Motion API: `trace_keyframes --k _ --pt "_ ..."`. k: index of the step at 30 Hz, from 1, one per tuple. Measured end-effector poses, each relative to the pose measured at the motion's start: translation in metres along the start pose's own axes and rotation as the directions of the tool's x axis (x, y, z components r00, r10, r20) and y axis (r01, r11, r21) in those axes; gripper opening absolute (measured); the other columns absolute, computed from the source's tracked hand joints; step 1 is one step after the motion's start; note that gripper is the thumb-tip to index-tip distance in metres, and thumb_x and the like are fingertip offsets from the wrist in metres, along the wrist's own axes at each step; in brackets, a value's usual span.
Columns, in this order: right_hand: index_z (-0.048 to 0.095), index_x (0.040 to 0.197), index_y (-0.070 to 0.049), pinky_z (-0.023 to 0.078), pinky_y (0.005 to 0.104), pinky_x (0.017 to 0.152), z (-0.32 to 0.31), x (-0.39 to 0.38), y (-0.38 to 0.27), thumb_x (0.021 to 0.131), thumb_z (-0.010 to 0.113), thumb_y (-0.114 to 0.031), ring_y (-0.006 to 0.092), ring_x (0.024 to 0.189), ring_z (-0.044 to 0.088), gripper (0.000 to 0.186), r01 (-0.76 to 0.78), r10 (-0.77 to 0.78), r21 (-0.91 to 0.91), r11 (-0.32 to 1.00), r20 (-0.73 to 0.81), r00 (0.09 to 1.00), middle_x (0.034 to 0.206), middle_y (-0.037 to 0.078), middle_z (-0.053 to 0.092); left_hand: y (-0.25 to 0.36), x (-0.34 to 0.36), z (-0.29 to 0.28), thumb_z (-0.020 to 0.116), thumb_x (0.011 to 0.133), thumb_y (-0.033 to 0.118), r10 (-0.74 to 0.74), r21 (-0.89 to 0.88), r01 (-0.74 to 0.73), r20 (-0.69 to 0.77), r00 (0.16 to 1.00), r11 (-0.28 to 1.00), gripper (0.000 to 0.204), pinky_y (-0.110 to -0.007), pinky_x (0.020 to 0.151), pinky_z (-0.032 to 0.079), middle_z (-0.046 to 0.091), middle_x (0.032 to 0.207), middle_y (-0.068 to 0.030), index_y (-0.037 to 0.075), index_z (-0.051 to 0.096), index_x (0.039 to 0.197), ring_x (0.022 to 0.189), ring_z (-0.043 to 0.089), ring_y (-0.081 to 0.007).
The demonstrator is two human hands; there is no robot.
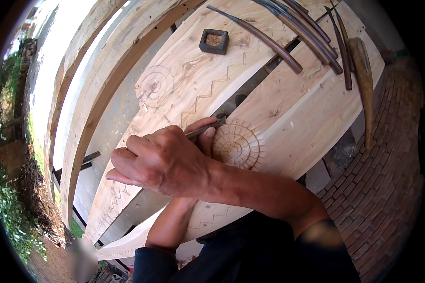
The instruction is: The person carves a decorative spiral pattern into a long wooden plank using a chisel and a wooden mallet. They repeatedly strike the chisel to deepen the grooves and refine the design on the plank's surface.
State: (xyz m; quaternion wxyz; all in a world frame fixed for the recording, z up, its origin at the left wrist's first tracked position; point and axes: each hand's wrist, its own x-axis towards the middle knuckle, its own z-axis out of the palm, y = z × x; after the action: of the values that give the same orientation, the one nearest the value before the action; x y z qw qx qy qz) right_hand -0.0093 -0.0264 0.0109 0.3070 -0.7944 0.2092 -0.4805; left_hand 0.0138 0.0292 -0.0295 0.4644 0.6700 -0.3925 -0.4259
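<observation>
My right forearm crosses over my left. The right hand [160,162] is closed in a fist around the handle end of a carving chisel [204,128], and the handle itself is hidden inside it. Beneath it, mostly covered, my left hand [205,138] pinches the chisel's metal shaft between thumb and fingers near the tip. That tip rests at the upper left rim of a round carved rosette [236,146], cut with rings and spokes into a pale wooden board [311,113]. Carved zigzag lines and a second, pencilled circle [154,85] mark the board on the left.
Several wood-handled chisels [307,33] lie at the far right, beside a wooden mallet [362,70]. A small dark square box [214,41] sits farther back. Curved timber pieces [115,70] stand along the left. Brick paving [387,155] lies at the right.
</observation>
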Motion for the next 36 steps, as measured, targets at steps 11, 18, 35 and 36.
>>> trace_keyframes --k 11,18,35,36 --pt "0.062 0.082 -0.008 0.058 0.0398 0.051 0.002 0.002 0.002 0.094 0.084 -0.021 0.0249 0.060 0.074 0.028 -0.030 0.031 0.027 0.999 -0.026 0.999 0.069 0.010 0.064 0.003 0.003 -0.003 0.067 0.114 0.013 0.010 0.024 -0.011 0.039 0.999 1.000 0.019 -0.032 0.105 0.056 0.082 0.112 -0.0087 0.000 0.078 0.124 0.107 0.072 -0.0138" --pt "0.062 0.081 -0.008 0.058 0.0395 0.051 0.003 0.002 0.002 0.089 0.080 -0.015 0.0252 0.064 0.075 0.022 -0.038 0.038 0.017 0.999 -0.011 0.999 0.070 0.010 0.064 -0.003 0.002 -0.001 0.068 0.114 0.015 0.025 -0.025 -0.025 0.007 1.000 0.999 0.020 -0.030 0.100 0.056 0.081 0.108 -0.0064 0.001 0.079 0.123 0.104 0.071 -0.0123" --pt "0.058 0.080 -0.009 0.048 0.0358 0.047 -0.061 0.017 -0.025 0.092 0.089 -0.013 0.0215 0.052 0.065 0.033 -0.087 0.095 0.091 0.992 -0.098 0.991 0.063 0.008 0.059 0.063 -0.017 0.000 0.072 0.108 0.035 -0.016 -0.563 0.004 -0.018 1.000 0.827 0.036 -0.029 0.090 0.054 0.076 0.105 -0.0049 0.003 0.079 0.121 0.090 0.066 -0.0126" --pt "0.057 0.080 -0.010 0.044 0.0331 0.047 -0.081 0.014 -0.029 0.091 0.088 -0.013 0.0178 0.052 0.063 0.033 -0.103 0.119 0.175 0.979 -0.081 0.990 0.064 0.005 0.057 0.071 -0.021 -0.001 0.073 0.104 0.033 0.093 -0.561 -0.112 -0.063 0.994 0.820 0.035 -0.031 0.087 0.054 0.076 0.102 -0.0053 0.002 0.079 0.119 0.085 0.066 -0.0141"
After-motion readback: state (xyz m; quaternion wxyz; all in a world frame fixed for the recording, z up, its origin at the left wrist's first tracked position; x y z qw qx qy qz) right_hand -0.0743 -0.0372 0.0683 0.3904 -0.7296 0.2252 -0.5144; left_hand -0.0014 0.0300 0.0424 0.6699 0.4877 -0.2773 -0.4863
